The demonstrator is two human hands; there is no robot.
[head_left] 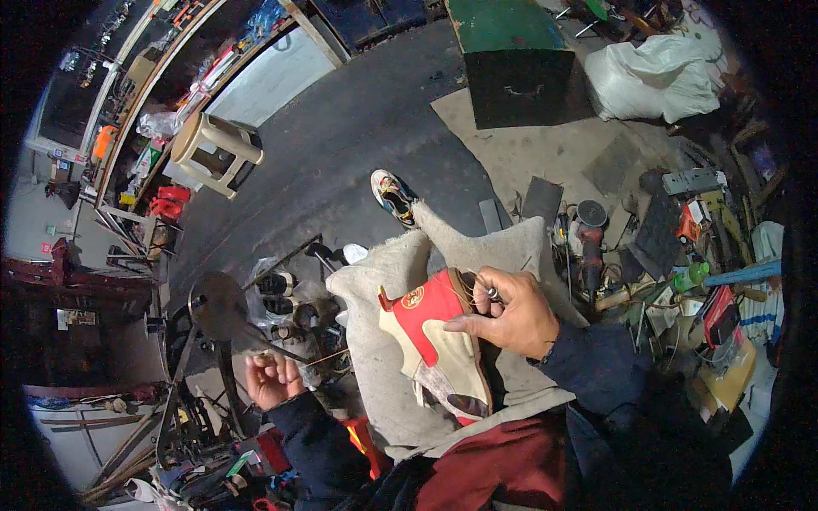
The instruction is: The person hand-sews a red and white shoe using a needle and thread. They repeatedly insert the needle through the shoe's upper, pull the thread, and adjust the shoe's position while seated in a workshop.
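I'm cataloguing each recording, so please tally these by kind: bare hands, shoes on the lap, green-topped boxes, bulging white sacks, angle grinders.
Bare hands: 2 (left hand, right hand)
Shoe on the lap: 1
Green-topped box: 1
Bulging white sack: 1
Angle grinder: 1
Total: 6

Hands: two — left hand, right hand
Red-and-cream shoe: one
Grinder: one
Green-topped box: one
Green bottle: one

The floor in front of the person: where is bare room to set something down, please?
Bare dark floor lies between the beige stool and the multicoloured shoe. A paler bare patch lies between the green box and a dark flat piece. Crowded: at right, around the angle grinder; at left, around the dark round disc.
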